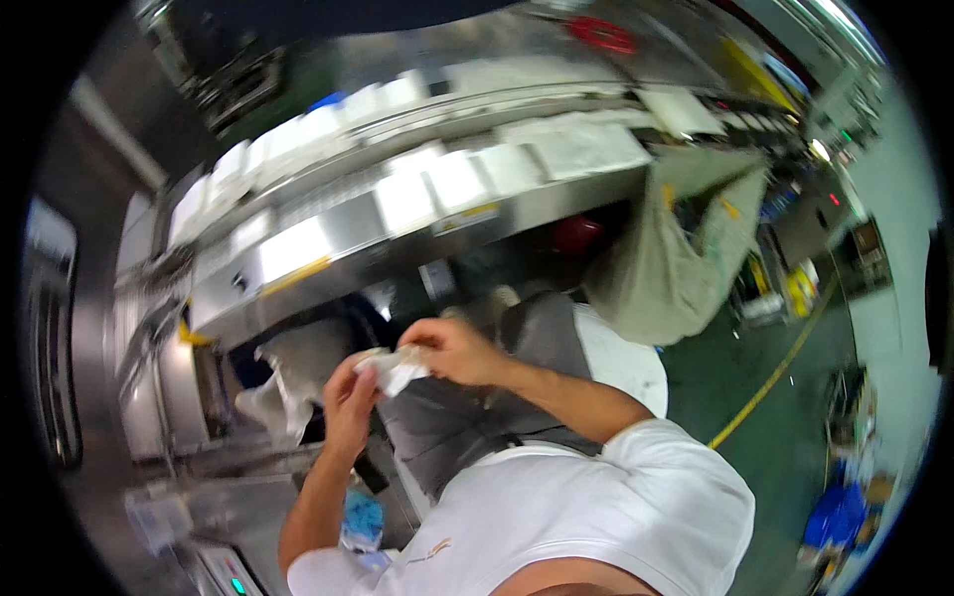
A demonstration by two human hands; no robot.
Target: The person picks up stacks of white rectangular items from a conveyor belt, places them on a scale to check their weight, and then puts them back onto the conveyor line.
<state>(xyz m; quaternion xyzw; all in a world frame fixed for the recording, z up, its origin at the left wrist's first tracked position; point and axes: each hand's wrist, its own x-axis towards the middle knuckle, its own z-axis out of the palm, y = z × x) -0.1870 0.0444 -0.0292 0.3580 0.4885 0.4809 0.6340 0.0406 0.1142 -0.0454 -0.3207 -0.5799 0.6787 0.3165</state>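
Observation:
Above my lap, both hands hold a small crumpled white piece [397, 371] that looks like thin paper or cloth; blur hides its exact kind. My left hand [350, 395] pinches its left end between thumb and fingers. At the other end, my right hand [447, 350] grips it with bent fingers. Beyond the hands runs a long steel conveyor-like bench [348, 230], with several flat white pieces [404, 206] laid along it. A larger white sheet [576, 146] lies farther right on the same bench.
A big pale cloth sack [661, 268] hangs open at the bench's right end. Left of my lap, a whitish bag [288, 382] hangs below the bench. Blue items fill a small container [362, 519] by my left arm. Yellow tape [770, 385] marks the green floor.

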